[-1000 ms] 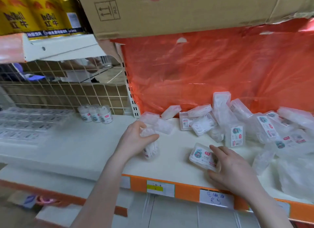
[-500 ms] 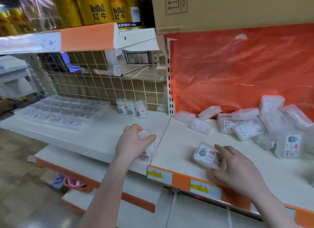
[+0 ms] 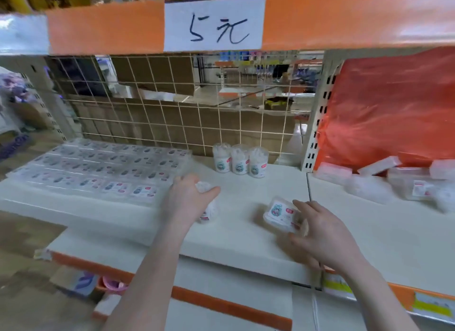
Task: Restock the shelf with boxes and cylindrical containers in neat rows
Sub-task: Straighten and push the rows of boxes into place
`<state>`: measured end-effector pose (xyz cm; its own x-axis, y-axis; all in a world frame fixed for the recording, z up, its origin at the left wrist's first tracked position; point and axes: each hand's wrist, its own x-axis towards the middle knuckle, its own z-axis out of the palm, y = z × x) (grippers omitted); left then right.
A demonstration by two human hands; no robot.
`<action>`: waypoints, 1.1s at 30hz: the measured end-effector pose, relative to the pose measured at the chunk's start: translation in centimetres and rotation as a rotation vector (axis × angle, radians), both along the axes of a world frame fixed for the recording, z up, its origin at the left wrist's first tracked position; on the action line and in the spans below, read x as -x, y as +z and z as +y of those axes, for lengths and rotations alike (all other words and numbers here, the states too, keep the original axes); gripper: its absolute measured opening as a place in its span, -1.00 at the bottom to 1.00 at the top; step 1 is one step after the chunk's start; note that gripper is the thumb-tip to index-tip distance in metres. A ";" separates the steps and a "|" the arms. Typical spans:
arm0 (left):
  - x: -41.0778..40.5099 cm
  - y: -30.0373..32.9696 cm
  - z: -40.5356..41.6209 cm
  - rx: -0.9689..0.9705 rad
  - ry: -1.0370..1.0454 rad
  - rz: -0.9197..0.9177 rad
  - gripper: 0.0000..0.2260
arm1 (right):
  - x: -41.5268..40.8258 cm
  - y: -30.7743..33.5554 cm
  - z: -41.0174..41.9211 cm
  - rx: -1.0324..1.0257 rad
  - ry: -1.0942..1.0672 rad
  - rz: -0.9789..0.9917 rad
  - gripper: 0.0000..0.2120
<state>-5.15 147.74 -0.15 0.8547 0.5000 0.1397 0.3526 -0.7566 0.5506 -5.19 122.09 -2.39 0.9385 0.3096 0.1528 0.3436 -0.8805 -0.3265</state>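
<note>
Fingers [image 3: 309, 208] of the right hand [image 3: 322, 234] spread and curled round a small clear box [image 3: 280, 215], thumb under its near edge, label facing up; box held just above the white shelf [image 3: 246, 237], near the seam between two shelf boards. Fingers of the left hand [image 3: 187, 197] wrapped round the top of a cylindrical container [image 3: 209, 211], thumb across its cap; only the lower part with a red-and-white label showing below the palm, base at or just over the shelf, hard to tell which. Label print on both too blurred to read.

Further back, three matching cylinders [image 3: 240, 160] upright in a tight row against the wire grid [image 3: 172, 114]. To the left, flat rows of clear boxes [image 3: 98, 173], smeared by motion blur. To the right, a loose heap of boxes [image 3: 394, 180] before an orange plastic sheet [image 3: 389, 109], cut off by the frame edge. Overhead, an orange shelf strip with a white price card [image 3: 214, 22], handwritten "5元".
</note>
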 end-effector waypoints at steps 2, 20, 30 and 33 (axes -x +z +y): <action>-0.9 0.0 1.1 -0.026 -0.020 0.029 -0.54 | -0.2 0.0 1.5 0.012 0.002 0.004 -0.32; -5.3 0.3 -0.2 -0.306 -0.136 0.295 -0.40 | -4.7 0.1 2.7 0.046 0.030 0.019 -0.30; -5.0 2.2 4.9 -0.177 -0.518 0.276 -0.34 | -4.4 -0.3 3.4 0.019 -0.046 0.069 -0.31; -5.1 2.5 6.1 -0.131 -0.726 0.241 -0.36 | -4.4 -0.2 4.0 0.014 -0.074 0.061 -0.32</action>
